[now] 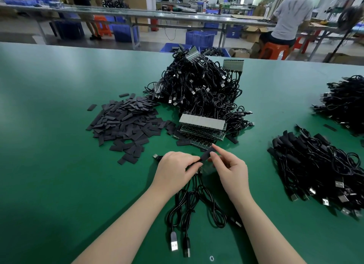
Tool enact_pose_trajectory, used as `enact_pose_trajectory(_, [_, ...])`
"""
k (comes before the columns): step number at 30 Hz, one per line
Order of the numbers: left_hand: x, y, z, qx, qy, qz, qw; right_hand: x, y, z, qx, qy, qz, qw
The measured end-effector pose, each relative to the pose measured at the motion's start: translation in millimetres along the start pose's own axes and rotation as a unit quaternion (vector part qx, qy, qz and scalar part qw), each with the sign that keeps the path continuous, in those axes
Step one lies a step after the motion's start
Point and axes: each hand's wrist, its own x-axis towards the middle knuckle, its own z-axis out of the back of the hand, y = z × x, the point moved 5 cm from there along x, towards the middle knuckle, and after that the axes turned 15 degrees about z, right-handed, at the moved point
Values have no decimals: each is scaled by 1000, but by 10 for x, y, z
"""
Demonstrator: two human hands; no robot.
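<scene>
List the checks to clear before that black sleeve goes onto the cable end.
1. Left hand has a grip on the USB cables at their top end: ok.
2. Right hand pinches the black sleeve: ok.
3. Sleeve mouth lined up with the cable end: cannot tell, fingers hide it.
4. Cable loops lie loose on the green table: ok.
5. Spare sleeve pile lies to the left: ok.

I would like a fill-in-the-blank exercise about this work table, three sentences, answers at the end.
The left hand and right hand pinch a black sleeve over the ___ table.
The pile of loose sleeves lies ___ of the cable heap.
The cables by the wrists end in ___ plugs.
Missing words: green; left; USB.
</scene>
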Motion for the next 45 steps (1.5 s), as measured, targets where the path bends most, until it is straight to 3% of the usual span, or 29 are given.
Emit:
enact_pose_trajectory(5, [32,73,-6,-3,11,46,999,-7,-15,-22,-6,11,0,1000])
enact_pose_trajectory(16, [23,62,-6,-8,9,31,999,-17,11,-28,-37,29,14,999])
enact_pose_trajectory(22, [21,82,24,-31,-8,40,999,5,15,-83,5,56,-8,998])
enact_pose_trajectory(27, [11,68,1,-12,-7,14,1000,-9,21,-114,-35,107,7,994])
enact_pose_trajectory(35, [28,131,-115,62,44,43,996,9,23,73,93,-25,-53,994])
enact_pose_trajectory(41, [40,112,-31,26,9,35,999,-17,100,-111,20,84,5,996])
enact_pose_trajectory(45, [25,61,-34,30,15,9,999,-25,116,-72,56,60,8,997])
